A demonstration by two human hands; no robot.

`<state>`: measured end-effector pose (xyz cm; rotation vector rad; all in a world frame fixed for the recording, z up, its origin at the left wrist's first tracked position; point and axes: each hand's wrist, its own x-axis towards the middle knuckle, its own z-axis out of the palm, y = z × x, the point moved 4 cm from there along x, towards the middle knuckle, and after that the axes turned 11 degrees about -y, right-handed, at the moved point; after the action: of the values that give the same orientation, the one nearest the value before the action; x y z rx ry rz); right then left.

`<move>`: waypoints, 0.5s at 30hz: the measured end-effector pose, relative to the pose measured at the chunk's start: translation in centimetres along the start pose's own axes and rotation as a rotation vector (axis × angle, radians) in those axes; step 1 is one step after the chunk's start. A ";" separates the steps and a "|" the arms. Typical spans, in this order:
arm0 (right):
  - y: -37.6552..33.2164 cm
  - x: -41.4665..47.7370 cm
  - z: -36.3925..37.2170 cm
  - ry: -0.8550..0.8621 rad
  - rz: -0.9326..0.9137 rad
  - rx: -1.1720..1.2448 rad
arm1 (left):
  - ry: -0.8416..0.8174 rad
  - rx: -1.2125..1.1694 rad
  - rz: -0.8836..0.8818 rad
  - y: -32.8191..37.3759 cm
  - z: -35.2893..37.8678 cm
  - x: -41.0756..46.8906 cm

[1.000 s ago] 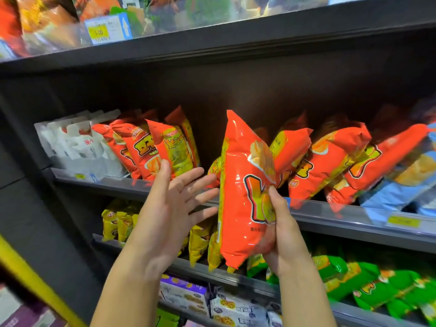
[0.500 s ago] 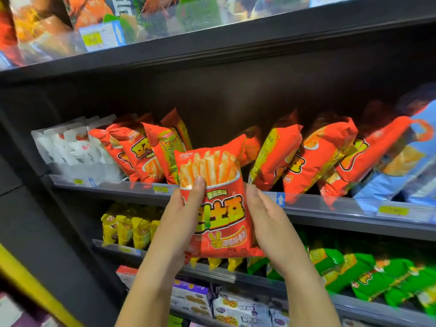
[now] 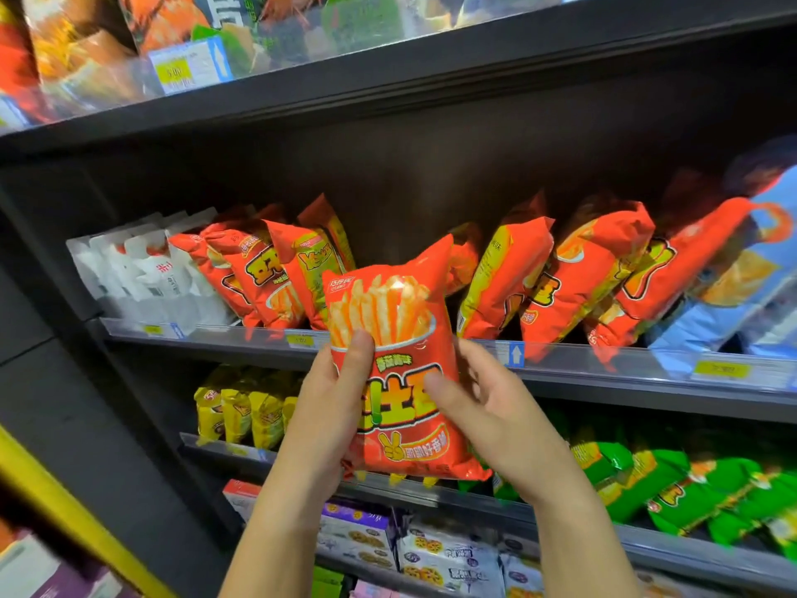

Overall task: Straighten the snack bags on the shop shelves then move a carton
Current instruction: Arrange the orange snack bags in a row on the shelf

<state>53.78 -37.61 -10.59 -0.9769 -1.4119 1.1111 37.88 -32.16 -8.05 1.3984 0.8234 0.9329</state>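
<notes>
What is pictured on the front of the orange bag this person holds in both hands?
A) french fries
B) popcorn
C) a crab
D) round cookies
A: the orange snack bag, held at its sides by the left hand and the right hand, shows fries standing in a cup.

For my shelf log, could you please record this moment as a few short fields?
Held item: orange fries bag, upright, front towards the camera
Position: in front of the middle shelf, not resting on it
Left: left hand grips the bag's left edge, thumb on the front
Right: right hand holds the right side, thumb on the print
Middle shelf: white packs at left, leaning orange bags, blue bag at right
Shelf below: yellow bags at left, green bags at right
</notes>
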 end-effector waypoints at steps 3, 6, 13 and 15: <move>0.7 -0.2 -0.5 0.020 -0.011 -0.046 | -0.019 0.150 0.086 0.2 -0.4 -0.3; 1.3 -0.4 -1.5 0.050 -0.033 -0.071 | -0.148 0.242 0.128 0.0 -1.0 -0.7; 1.5 -1.2 -2.6 0.103 -0.140 -0.092 | -0.345 0.389 0.195 -0.5 -1.9 -1.7; 1.3 -1.4 -2.6 0.112 -0.167 -0.084 | -0.364 0.413 0.201 -0.5 -2.0 -1.7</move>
<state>56.54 -38.36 -12.12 -0.9472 -1.4299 0.8675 35.41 -32.81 -8.73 1.9707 0.6246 0.6443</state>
